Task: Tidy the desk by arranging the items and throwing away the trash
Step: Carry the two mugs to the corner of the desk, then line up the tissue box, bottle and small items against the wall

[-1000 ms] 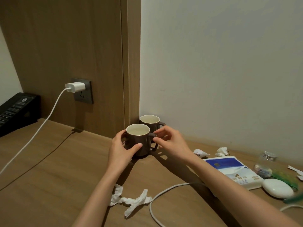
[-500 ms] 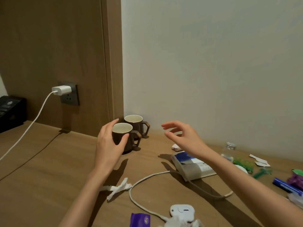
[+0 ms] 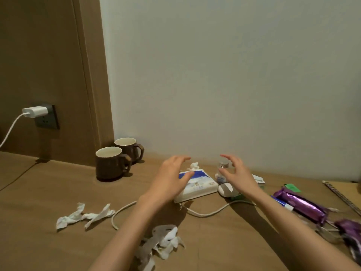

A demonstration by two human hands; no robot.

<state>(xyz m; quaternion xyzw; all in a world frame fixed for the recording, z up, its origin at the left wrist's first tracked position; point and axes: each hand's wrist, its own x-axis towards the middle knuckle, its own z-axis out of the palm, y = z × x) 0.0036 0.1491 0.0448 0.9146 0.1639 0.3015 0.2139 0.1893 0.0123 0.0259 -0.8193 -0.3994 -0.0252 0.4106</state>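
Two brown mugs point(image 3: 110, 163) point(image 3: 128, 149) stand side by side in the corner where the wood panel meets the wall. My left hand point(image 3: 172, 178) hovers open over a blue and white tissue pack point(image 3: 199, 187). My right hand point(image 3: 237, 174) is open too, just right of the pack, in front of a small clear bottle point(image 3: 222, 171) with a silver cap. A white oval device point(image 3: 225, 189) lies under my right wrist. Crumpled tissues lie at the front left point(image 3: 84, 215) and front middle point(image 3: 162, 241). Neither hand holds anything.
A white cable point(image 3: 205, 213) loops across the wooden desk point(image 3: 39, 192). A white charger point(image 3: 35, 111) sits in the wall socket at left. Purple wrappers point(image 3: 300, 203), a green packet point(image 3: 292, 186) and a spiral notebook edge point(image 3: 343, 198) lie at the right. More paper scraps lie near the wall.
Both hands let go of the front mug and moved right to the tissue pack. The view swung right, so the mugs now sit at left.
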